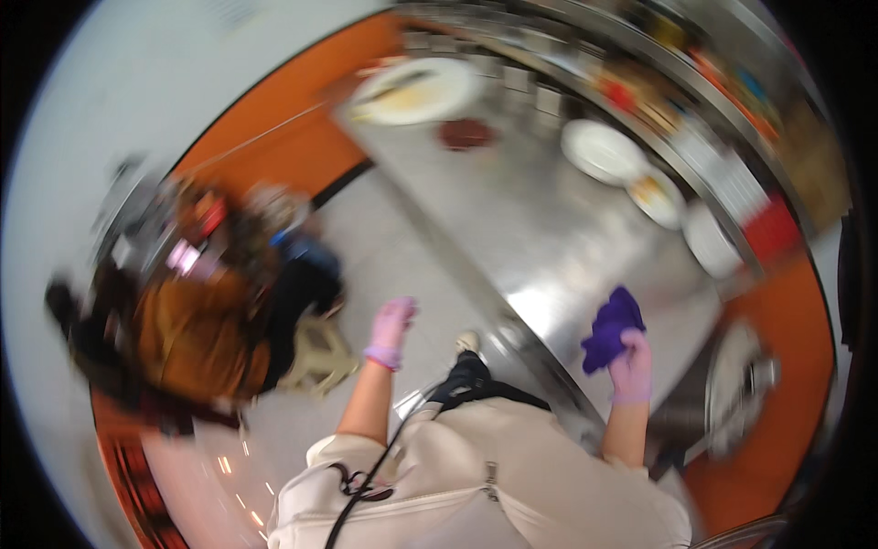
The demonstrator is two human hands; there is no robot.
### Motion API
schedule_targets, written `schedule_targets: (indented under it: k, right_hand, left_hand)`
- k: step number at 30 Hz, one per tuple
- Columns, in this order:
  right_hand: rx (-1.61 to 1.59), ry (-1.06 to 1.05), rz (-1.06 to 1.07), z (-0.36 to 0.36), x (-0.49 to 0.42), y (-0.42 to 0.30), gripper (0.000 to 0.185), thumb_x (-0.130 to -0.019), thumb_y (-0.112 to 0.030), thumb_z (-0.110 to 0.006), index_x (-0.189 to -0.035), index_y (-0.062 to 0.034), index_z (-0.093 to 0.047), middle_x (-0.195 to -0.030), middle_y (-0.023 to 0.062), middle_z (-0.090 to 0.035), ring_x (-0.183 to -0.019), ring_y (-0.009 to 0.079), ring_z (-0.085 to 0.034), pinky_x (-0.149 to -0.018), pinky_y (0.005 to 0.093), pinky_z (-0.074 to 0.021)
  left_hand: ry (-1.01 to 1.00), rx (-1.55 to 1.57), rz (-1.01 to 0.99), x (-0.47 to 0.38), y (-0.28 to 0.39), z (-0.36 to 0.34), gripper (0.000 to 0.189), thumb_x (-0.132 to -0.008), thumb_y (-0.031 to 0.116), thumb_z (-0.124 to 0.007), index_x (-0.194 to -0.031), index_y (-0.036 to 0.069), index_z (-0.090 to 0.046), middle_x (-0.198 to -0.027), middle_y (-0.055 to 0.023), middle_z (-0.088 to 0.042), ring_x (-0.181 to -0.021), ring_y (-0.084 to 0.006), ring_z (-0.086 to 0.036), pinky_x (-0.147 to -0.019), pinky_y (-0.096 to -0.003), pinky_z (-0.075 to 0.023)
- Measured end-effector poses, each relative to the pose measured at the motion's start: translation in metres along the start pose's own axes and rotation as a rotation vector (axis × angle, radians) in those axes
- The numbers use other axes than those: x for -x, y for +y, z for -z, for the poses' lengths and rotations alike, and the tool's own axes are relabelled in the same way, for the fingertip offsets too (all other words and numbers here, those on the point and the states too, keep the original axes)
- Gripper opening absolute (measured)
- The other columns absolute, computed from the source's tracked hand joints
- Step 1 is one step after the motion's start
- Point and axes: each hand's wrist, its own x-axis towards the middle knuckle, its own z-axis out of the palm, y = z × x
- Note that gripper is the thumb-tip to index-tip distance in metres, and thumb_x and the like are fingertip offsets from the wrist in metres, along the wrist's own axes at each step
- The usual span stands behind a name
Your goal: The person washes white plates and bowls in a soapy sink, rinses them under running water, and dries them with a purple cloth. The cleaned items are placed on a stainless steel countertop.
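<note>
My right hand (630, 364), in a pink glove, grips a bunched purple cloth (612, 331) above the near part of a stainless steel worktop (521, 226). Over the floor left of the worktop hangs my left hand (392, 329), also in a pink glove. Its fingers look curled, but blur hides whether anything is in them. A large white oval plate (422, 92) with yellowish residue lies at the worktop's far end, near a dark red patch (466, 134) on the steel.
White dishes (603, 151) line the worktop's back edge beneath a steel shelf (658, 137) loaded with containers. A person in a brown jacket (195, 329) is at the left, beside a beige plastic stool (319, 357). A round pan-like vessel (737, 391) stands at the right.
</note>
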Motion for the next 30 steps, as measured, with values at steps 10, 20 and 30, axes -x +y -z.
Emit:
schedule_targets:
  k: [10,20,30]
  right_hand:
    - [0.222,-0.386,-0.584,-0.157,-0.069,0.134,0.044,-0.084,-0.019,-0.051,-0.124,0.0001,-0.050,-0.113,0.0127,-0.061,-0.102,0.0261,-0.061,-0.090,0.0397,-0.0493]
    - [0.228,-0.776,-0.537,-0.371,-0.137,0.321,0.057,-0.083,-0.002,-0.050,-0.139,-0.0084,-0.037,-0.125,0.0149,-0.053,-0.111,0.0298,-0.056,-0.096,0.0405,-0.0476]
    - [0.154,-1.071,-0.466,-0.627,-0.199,0.498,0.076,-0.079,0.010,-0.046,-0.148,-0.0125,-0.023,-0.128,0.0163,-0.050,-0.111,0.0281,-0.056,-0.091,0.0379,-0.0500]
  left_hand:
    - [0.658,0.438,0.036,0.104,-0.023,0.187,0.030,-0.088,0.033,-0.060,-0.102,0.008,-0.066,-0.092,-0.0006,-0.066,-0.083,-0.0072,-0.057,-0.071,-0.0226,-0.0424]
    - [1.180,0.714,0.185,0.171,-0.130,0.355,0.042,-0.091,0.043,-0.052,-0.117,0.010,-0.058,-0.122,-0.0024,-0.059,-0.108,-0.0161,-0.056,-0.081,-0.0305,-0.0392]
    - [1.602,0.804,0.157,0.202,-0.151,0.403,0.067,-0.092,0.048,-0.047,-0.140,0.002,-0.038,-0.147,-0.0098,-0.039,-0.134,-0.0252,-0.038,-0.112,-0.0431,-0.0197]
